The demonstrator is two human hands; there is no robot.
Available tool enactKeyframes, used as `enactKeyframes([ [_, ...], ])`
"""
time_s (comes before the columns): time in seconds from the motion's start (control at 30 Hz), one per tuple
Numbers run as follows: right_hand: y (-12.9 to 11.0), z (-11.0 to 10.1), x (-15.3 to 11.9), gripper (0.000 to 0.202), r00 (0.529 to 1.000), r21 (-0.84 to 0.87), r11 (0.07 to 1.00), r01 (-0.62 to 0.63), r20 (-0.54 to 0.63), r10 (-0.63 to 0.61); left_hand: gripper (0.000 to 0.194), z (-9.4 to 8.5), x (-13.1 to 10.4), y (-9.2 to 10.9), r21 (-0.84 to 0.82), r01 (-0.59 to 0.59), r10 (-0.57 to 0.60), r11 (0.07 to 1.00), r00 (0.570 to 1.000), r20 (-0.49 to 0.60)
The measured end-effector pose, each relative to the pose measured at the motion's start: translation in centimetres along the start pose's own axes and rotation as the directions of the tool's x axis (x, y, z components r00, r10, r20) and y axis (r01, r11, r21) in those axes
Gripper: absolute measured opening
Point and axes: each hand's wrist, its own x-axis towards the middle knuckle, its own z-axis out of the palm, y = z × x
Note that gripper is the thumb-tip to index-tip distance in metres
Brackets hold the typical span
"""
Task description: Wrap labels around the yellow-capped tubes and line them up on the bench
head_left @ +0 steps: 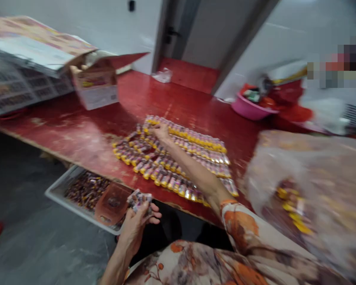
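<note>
The writing on the box [98, 85] and the little packs [172, 183] is too blurry to read. The packs lie in rows on the red bench [59, 132]. The right hand [160, 131] bends its fingers down at the back row's left end; I can't tell if it pinches one. The left hand [139, 217] is curled around a bunch of wrappers [138, 200].
</note>
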Motion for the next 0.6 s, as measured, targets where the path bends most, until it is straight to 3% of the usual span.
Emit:
enactKeyframes([
  [0.1, 1.9, -5.0, -6.6, 0.015, 0.998, -0.033, 0.999, 0.028, 0.057, -0.026, 0.034, 0.7, 0.6, -0.4, 0.033, 0.048, -0.047, 0.998, 0.999, -0.005],
  [0.17, 3.5, -9.5, -11.8, 0.016, 0.991, -0.114, 0.988, 0.103, 0.093, -0.092, 0.035, 1.4, 1.2, -0.9, 0.079, 0.082, -0.082, 0.994, 0.997, -0.001],
  [0.2, 4.4, -12.1, -14.4, 0.016, 0.991, -0.216, 0.967, 0.137, 0.033, -0.132, 0.035, 1.8, 1.4, -1.3, 0.107, 0.092, -0.093, 0.99, 0.996, 0.002],
  [0.23, 5.3, -15.0, -16.9, 0.016, 0.981, -0.336, 0.935, 0.111, -0.116, -0.158, 0.036, 2.3, 1.5, -1.7, 0.135, 0.101, -0.103, 0.986, 0.995, 0.009],
  [0.3, 7.0, -21.4, -20.9, 0.015, 0.906, -0.409, 0.912, -0.013, -0.391, -0.162, 0.037, 3.6, 1.6, -2.6, 0.173, 0.125, -0.132, 0.977, 0.991, 0.031],
  [0.33, 7.9, -24.7, -22.2, 0.013, 0.844, -0.424, 0.902, -0.083, -0.511, -0.163, 0.037, 4.3, 1.5, -3.1, 0.183, 0.141, -0.152, 0.973, 0.987, 0.045],
  [0.4, 9.5, -30.7, -23.6, 0.01, 0.711, -0.43, 0.874, -0.225, -0.686, -0.155, 0.036, 6.0, 1.2, -3.9, 0.198, 0.184, -0.202, 0.963, 0.977, 0.073],
  [0.47, 10.8, -35.5, -23.5, 0.012, 0.596, -0.411, 0.847, -0.336, -0.789, -0.146, 0.034, 7.7, 0.8, -4.8, 0.222, 0.231, -0.259, 0.947, 0.96, 0.103],
  [0.53, 11.7, -38.7, -22.5, 0.016, 0.524, -0.385, 0.833, -0.398, -0.84, -0.138, 0.034, 9.1, 0.3, -5.6, 0.261, 0.257, -0.298, 0.93, 0.946, 0.129],
  [0.6, 12.2, -40.5, -21.3, 0.018, 0.504, -0.366, 0.834, -0.414, -0.855, -0.125, 0.034, 10.1, -0.3, -6.3, 0.305, 0.256, -0.311, 0.917, 0.94, 0.144],
])
